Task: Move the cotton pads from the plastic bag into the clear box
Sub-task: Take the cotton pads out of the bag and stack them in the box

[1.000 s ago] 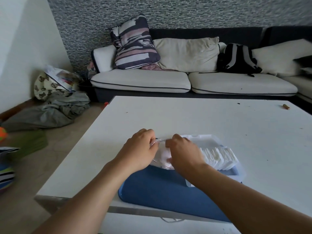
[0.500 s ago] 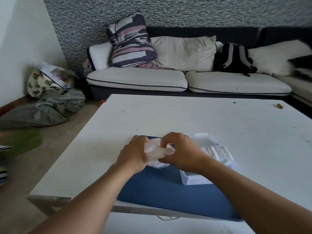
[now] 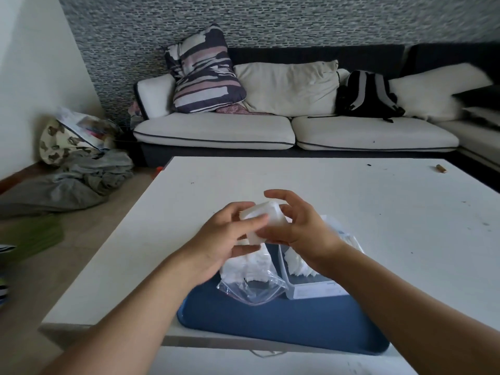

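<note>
Backpack (image 3: 365, 93) on sofa (image 3: 216, 131); blue tray (image 3: 284, 320).

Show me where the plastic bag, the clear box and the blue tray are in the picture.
plastic bag (image 3: 253, 289): head view, on its open clear mouth lying on the tray.
clear box (image 3: 311, 289): head view, on its near front wall.
blue tray (image 3: 270, 323): head view, on its bare blue floor near the front.
</note>
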